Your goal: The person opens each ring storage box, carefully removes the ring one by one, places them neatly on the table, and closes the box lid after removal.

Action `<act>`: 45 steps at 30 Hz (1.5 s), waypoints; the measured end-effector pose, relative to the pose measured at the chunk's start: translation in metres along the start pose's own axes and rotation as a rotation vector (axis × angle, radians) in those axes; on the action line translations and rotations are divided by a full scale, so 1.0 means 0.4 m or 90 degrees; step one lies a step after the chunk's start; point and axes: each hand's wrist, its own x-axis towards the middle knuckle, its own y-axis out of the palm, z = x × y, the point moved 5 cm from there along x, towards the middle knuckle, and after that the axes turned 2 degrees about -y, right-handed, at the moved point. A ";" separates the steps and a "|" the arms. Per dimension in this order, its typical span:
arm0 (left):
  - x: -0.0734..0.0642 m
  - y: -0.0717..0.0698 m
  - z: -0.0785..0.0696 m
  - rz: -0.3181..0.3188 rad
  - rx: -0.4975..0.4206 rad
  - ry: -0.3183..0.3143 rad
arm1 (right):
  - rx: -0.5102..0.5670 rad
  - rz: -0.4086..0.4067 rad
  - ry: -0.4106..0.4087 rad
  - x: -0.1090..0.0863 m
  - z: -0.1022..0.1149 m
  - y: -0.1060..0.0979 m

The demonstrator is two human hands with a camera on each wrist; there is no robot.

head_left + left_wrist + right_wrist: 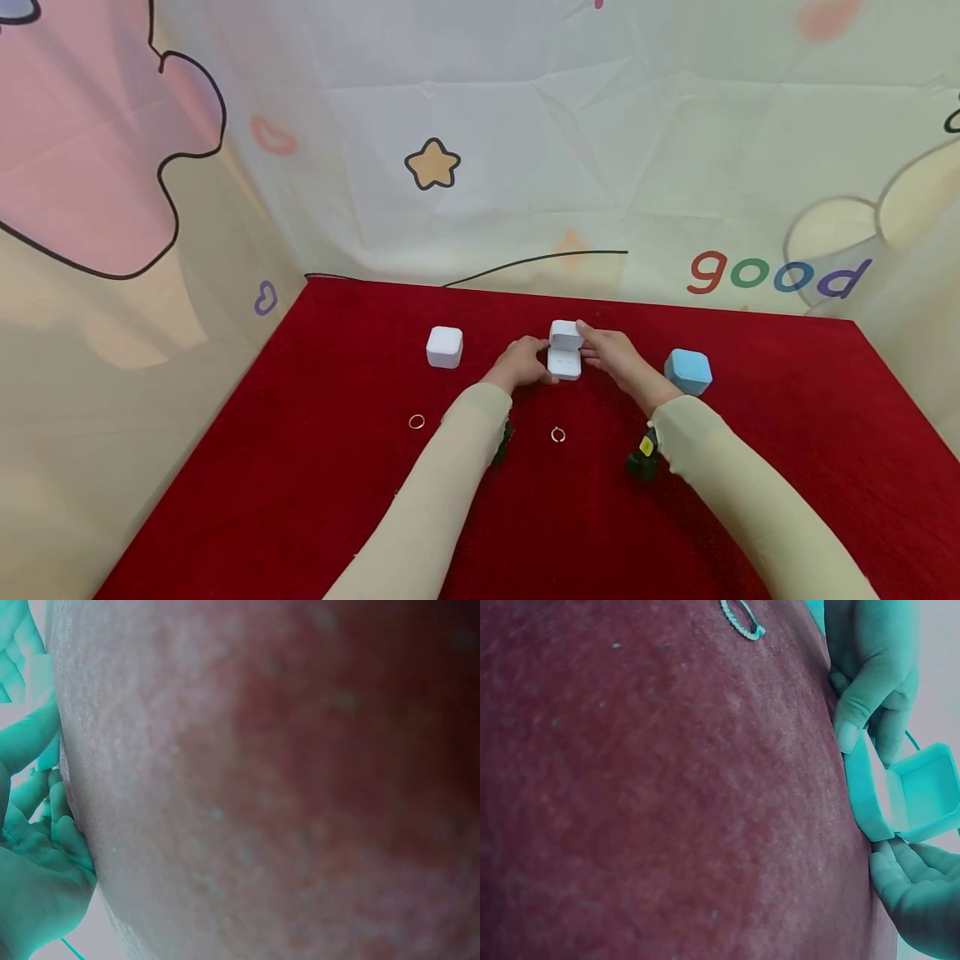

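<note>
A small white ring box [564, 364] stands on the red cloth with its lid [564, 335] raised. My left hand [521, 363] grips the base from the left, its thumb at the front corner, as the right wrist view also shows. From the right, my right hand [613, 354] holds the box, thumb on the raised lid and fingers along the side. The pale insert carries small marks too fine to make out. Nearer me lies a silver ring [558, 434] with a gap in its band. Mostly cloth fills the left wrist view, with a hand [45, 877] at the left edge.
A closed white box [445, 347] stands to the left and a closed light-blue box [687, 372] to the right, beside my right forearm. A gold ring [416, 422] lies left of my left sleeve [457, 467]. Behind the red cloth [315, 417] hangs a printed curtain [510, 167].
</note>
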 end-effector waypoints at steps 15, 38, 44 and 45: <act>0.007 0.006 -0.007 0.007 -0.005 0.007 | -0.080 0.029 -0.001 0.008 -0.013 -0.003; -0.006 0.004 -0.003 0.009 -0.012 0.008 | -0.127 -0.003 -0.039 -0.013 -0.024 0.025; -0.005 0.000 -0.003 0.001 -0.016 0.009 | -0.112 0.001 -0.044 -0.008 -0.028 0.029; -0.005 -0.001 -0.003 0.001 -0.016 0.010 | -0.113 0.000 -0.042 -0.008 -0.028 0.028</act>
